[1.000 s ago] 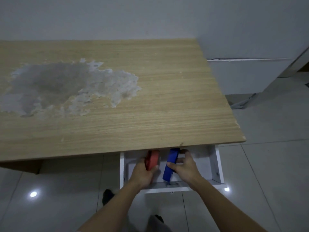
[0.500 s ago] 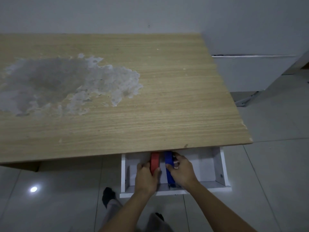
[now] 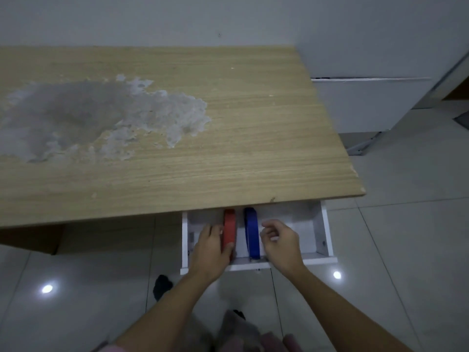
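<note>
Pale wood fills most of the view: a desk top [image 3: 228, 153] with a large worn grey patch [image 3: 83, 118] on its left half, set against a plain light wall [image 3: 152, 19], with glossy floor tiles [image 3: 393, 250] below and to the right. Under the near edge of the desk a white drawer [image 3: 320, 260] stands pulled out, and both bare forearms rise from the bottom of the frame and converge on it. The left arm runs up and slightly rightward, its wrist straight, and the left hand [image 3: 212, 250] reaches down into the left part of the drawer. It grips the red block [image 3: 229, 224], which stands on its long edge, with the thumb against the block's right face near its front end and the fingers wrapped along the left face. The right arm comes in from the lower right at a steeper slant, and the right hand [image 3: 279, 246] hangs palm down over the middle of the drawer with its fingers loosely curled and nothing in them. It lies just beside the blue block [image 3: 251, 232], which also stands on edge, parallel to the red one with a narrow gap between them; whether the thumb touches the blue face cannot be told. The far ends of both blocks and the back of the drawer are hidden under the desk edge. A dark sock [image 3: 162, 288] shows on the floor beside the left forearm, and blurred clothing is cut off at the bottom edge.
</note>
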Action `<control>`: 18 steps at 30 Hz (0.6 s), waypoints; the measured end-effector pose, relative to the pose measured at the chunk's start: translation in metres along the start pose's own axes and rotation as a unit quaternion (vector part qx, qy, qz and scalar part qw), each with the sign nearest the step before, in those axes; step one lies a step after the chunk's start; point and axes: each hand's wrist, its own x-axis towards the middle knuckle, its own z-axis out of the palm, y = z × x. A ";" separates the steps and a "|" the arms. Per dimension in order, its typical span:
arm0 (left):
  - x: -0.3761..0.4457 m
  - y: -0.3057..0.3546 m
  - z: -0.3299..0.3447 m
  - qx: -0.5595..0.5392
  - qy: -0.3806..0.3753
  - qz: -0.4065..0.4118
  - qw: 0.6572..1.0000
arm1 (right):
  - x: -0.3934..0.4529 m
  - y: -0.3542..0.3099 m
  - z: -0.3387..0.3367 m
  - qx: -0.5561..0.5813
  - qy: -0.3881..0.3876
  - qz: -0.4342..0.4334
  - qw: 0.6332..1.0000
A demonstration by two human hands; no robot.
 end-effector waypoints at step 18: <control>-0.034 -0.003 0.004 0.218 -0.163 0.164 0.948 | -0.092 0.051 0.019 0.205 -0.043 0.279 0.937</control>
